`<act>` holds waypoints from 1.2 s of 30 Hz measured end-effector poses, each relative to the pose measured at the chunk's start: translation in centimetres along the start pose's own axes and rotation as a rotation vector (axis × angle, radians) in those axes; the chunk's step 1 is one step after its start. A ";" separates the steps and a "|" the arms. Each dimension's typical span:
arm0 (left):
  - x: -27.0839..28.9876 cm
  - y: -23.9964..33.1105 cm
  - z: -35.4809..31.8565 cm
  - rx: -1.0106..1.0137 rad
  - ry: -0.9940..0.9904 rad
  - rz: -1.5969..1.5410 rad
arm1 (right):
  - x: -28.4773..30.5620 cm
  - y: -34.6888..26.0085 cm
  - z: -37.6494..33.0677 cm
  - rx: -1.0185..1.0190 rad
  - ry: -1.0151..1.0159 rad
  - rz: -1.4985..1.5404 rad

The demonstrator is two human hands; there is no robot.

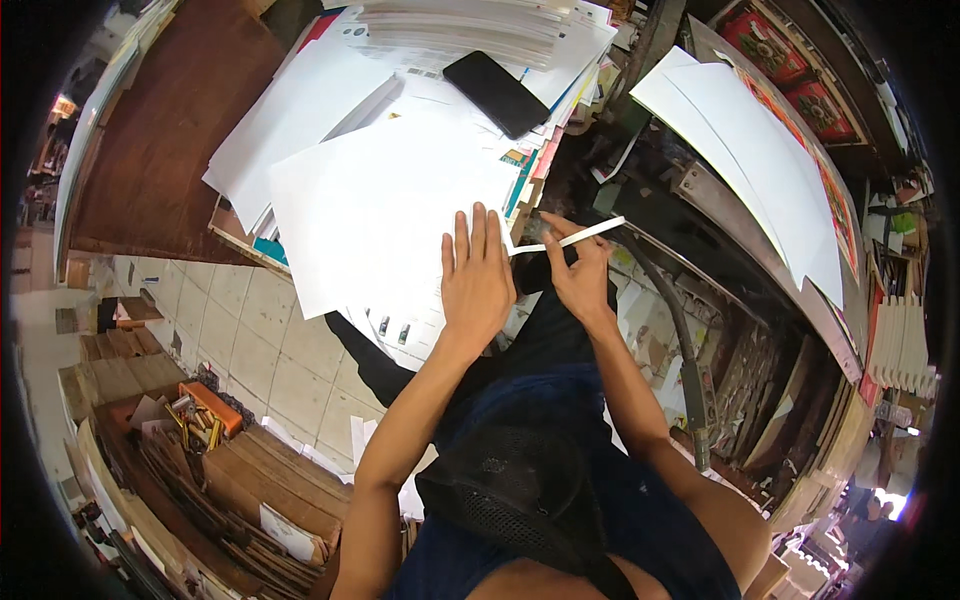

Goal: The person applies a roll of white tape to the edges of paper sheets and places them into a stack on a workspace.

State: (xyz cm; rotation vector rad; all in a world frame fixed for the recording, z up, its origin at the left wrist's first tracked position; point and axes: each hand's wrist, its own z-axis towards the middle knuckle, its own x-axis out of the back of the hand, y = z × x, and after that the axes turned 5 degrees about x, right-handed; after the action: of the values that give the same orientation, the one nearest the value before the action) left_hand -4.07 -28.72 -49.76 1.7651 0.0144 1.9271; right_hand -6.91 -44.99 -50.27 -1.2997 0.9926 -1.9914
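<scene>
My left hand (477,282) lies flat with its fingers stretched out, palm down on the right part of a large white paper sheet (375,215). The sheet rests on a pile of papers and hangs over the pile's near edge. Just right of the sheet, my right hand (580,272) pinches a narrow white strip (598,230) between thumb and fingers. The strip's free end points up to the right; whether it is paper or a stiff tool is hard to tell. Below the sheet's near edge, a printed sheet (405,328) shows small pictures.
A black smartphone (497,95) lies on the pile beyond the sheet. At right, loose white sheets (745,150) cover a machine's sloping surface, with a dark curved bar (680,330) nearer me. Lower left stand cardboard stacks (270,480) and an orange box (210,408). A brown board (165,130) stands far left.
</scene>
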 end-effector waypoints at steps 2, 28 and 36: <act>-0.2 0.1 0.1 0.008 0.005 0.005 | -0.1 0.4 0.1 -0.003 0.002 0.010; 0.1 -0.3 0.3 0.061 -0.001 -0.103 | 3.3 -6.6 -1.2 0.391 0.310 -0.043; 3.9 -8.0 -1.2 -0.007 -0.068 0.091 | 5.4 -2.5 -2.5 0.159 0.358 0.099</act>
State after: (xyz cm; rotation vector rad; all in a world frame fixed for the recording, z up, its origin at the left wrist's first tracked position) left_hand -2.29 -19.97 -49.08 1.8549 -0.0985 1.9265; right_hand -11.39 -47.07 -46.10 -0.8100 1.0108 -2.2203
